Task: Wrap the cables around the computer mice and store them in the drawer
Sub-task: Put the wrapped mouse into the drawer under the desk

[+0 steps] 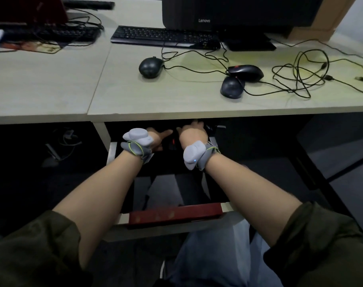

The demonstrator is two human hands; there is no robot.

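Both our hands, left (155, 137) and right (192, 131), reach deep into the open drawer (174, 214); their grip is hidden. Three mice (232, 87) on the surface (135, 94) look light, their cables (300, 79) limp and tangle-prone: we'd hold the bodies.

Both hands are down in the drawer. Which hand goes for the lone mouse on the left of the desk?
Left, probably. The lone mouse lies up and slightly left of the left hand; the right hand would have to cross over, and sits nearer the two touching mice.
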